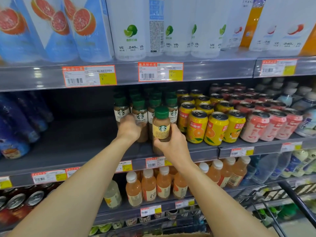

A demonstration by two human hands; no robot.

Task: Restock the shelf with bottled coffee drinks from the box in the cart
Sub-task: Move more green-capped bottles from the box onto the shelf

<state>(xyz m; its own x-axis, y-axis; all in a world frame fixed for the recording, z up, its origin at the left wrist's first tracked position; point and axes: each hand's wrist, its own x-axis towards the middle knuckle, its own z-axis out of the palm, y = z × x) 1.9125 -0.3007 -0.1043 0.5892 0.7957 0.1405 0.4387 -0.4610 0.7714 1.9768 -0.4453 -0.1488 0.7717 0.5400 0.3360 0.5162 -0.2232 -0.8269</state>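
Several green-capped coffee bottles (140,115) with white "Caffe Latte" labels stand in rows on the middle shelf (77,142). My left hand (129,128) is wrapped around the lower part of the front-left bottles there. My right hand (171,142) grips another coffee bottle (161,127) with a yellow label, upright at the shelf's front edge, just right of the latte rows. The bottom edge of the view shows a strip of the cardboard box (179,235).
Yellow orange-drink cans (215,127) and pink cans (266,125) stand right of the coffee. Dark blue bottles (15,127) lie at the left, with bare shelf between. Large bottles fill the shelf above, juice bottles (148,185) the one below. The cart frame (297,200) is at lower right.
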